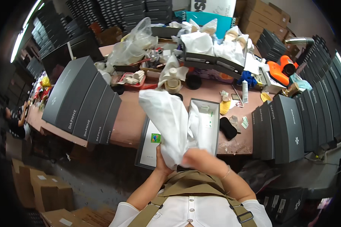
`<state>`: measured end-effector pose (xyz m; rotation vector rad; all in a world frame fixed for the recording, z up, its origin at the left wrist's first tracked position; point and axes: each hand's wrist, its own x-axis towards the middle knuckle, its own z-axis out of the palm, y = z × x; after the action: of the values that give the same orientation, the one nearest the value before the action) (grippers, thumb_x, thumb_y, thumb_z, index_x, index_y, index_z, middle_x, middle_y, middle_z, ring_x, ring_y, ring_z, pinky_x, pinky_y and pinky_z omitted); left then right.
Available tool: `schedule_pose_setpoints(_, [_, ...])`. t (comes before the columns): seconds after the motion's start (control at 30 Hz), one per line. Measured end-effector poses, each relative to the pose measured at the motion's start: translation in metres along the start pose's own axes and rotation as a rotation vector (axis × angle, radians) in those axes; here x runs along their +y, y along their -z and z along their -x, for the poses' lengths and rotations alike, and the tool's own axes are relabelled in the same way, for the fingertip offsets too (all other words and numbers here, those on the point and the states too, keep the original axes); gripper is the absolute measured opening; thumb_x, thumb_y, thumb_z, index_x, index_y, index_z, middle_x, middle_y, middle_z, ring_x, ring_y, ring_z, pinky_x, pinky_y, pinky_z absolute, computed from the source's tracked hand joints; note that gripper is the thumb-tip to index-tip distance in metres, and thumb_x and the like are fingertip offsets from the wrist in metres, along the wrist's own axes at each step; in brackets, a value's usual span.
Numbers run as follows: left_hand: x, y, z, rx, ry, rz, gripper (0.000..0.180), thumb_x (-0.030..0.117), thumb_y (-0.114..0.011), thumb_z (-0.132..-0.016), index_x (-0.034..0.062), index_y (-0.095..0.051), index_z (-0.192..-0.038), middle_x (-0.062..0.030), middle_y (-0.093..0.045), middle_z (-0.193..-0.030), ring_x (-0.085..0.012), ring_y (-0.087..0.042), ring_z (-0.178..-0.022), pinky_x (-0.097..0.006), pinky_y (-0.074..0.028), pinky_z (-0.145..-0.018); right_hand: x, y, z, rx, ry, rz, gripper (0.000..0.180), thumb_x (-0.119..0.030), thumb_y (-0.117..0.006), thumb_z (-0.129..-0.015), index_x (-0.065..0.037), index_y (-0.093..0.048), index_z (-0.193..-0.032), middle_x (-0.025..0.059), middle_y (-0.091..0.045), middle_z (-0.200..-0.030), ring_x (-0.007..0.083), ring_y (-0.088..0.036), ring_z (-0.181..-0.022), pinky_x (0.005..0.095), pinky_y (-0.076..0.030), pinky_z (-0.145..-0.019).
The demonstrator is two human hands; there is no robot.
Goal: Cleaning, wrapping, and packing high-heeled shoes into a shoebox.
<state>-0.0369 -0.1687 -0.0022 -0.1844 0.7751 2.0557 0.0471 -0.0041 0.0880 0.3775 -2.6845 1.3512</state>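
Observation:
A long white wrapped bundle [166, 125] stands tilted in front of me, its top leaning to the left. My left hand [163, 160] grips its lower left side. At its lower right end is my right hand [204, 160], its fingers smeared by motion. What the wrapping contains is hidden. Behind and below it lies an open dark grey shoebox [217, 130] at the table's near edge, with more white wrapping [195, 121] and a small white packet inside. The box's lid or other half [144, 153], white inside with a green square sticker [155, 138], is on the left.
Dark shoeboxes stand in rows at the left [79, 98] and right [284, 125] of the pink table [129, 125]. A black pouch [228, 128] lies right of the open box. Tape rolls [172, 84], plastic bags and an orange tool [278, 73] crowd the back. Cartons [51, 189] sit lower left.

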Motion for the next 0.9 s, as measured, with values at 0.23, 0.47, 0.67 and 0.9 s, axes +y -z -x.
schedule_pose_setpoints(0.23, [-0.002, 0.011, -0.006, -0.124, -0.336, -0.335, 0.083, 0.040, -0.072, -0.074, 0.0027, -0.035, -0.138, -0.0137, -0.053, -0.125, -0.0253, -0.053, -0.116, -0.039, -0.045, -0.097, 0.011, 0.028, 0.008, -0.262, -0.291, 0.381, 0.055, -0.048, -0.062, -0.084, 0.000, -0.057, -0.112, 0.0203, -0.063, -0.095, 0.0367, -0.064, -0.080, 0.0440, -0.051, -0.070])
schedule_pose_setpoints(0.47, [0.001, 0.009, 0.000, 0.006, -0.472, -0.681, 0.075, 0.029, -0.076, -0.073, 0.0006, -0.041, -0.133, -0.0083, -0.053, -0.121, -0.0165, -0.049, -0.110, -0.033, -0.040, -0.097, -0.009, -0.005, -0.020, -0.047, 0.010, 0.309, 0.009, -0.013, -0.060, -0.080, -0.005, -0.056, -0.082, 0.0160, -0.058, -0.078, 0.0358, -0.059, -0.070, 0.0434, -0.047, -0.062])
schedule_pose_setpoints(0.67, [0.052, 0.026, 0.020, -0.269, -0.339, -0.742, 0.072, 0.025, -0.074, -0.076, 0.0004, -0.040, -0.135, -0.0077, -0.055, -0.119, -0.0139, -0.049, -0.111, -0.032, -0.039, -0.099, 0.011, 0.053, 0.036, 0.326, -0.395, -0.238, 0.025, -0.006, -0.060, -0.082, 0.000, -0.059, -0.106, 0.0114, -0.063, -0.095, 0.0222, -0.061, -0.087, 0.0341, -0.048, -0.078])
schedule_pose_setpoints(0.9, [0.055, 0.045, 0.046, -0.595, -0.035, -0.621, 0.068, 0.026, -0.068, -0.082, -0.0012, -0.040, -0.138, -0.0102, -0.052, -0.130, -0.0170, -0.047, -0.118, -0.031, -0.036, -0.102, -0.016, 0.094, 0.004, -0.283, -0.262, -0.304, 0.070, -0.045, -0.077, -0.070, 0.006, -0.058, -0.114, 0.0138, -0.062, -0.111, 0.0244, -0.057, -0.105, 0.0354, -0.041, -0.093])
